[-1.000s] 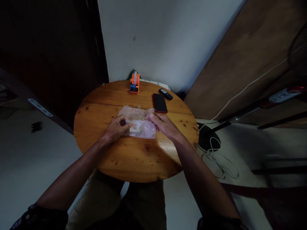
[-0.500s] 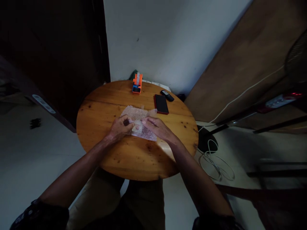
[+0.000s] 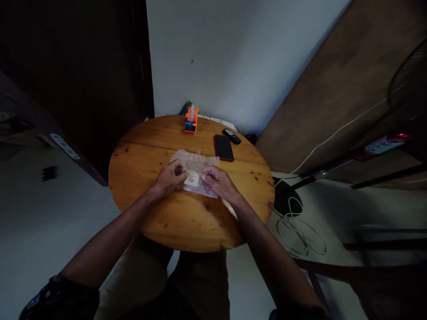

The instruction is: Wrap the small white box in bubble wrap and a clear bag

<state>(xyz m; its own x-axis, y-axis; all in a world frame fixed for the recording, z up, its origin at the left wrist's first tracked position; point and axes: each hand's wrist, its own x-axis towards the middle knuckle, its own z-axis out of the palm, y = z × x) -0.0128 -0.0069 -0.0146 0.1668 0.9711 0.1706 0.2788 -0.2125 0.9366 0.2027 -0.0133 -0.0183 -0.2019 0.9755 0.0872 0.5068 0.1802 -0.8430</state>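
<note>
A crumpled sheet of clear bubble wrap (image 3: 188, 157) lies on the round wooden table in front of me. On its middle sits a small pale, flat item (image 3: 192, 179) with a pinkish mark; its kind is hard to make out. My left hand (image 3: 171, 177) is closed in a pinch on the wrap at the item's left side. From the right, my right hand (image 3: 218, 181) pinches the wrap with thumb and fingers beside the item's right edge. The fingertips partly hide both of these edges.
An orange and blue tape dispenser (image 3: 191, 120) stands at the table's (image 3: 133, 178) far side. A dark phone-like slab with red edges (image 3: 224, 147) and a black remote-like device (image 3: 232, 136) lie at the back right. Coiled white cable (image 3: 300, 235) and a fan (image 3: 408, 84) are to the right.
My right hand has drawn its fingers in from a flatter pose to a pinch, uncovering more of the wrap's right side. My left hand stays nearly in place. The view has shifted slightly.
</note>
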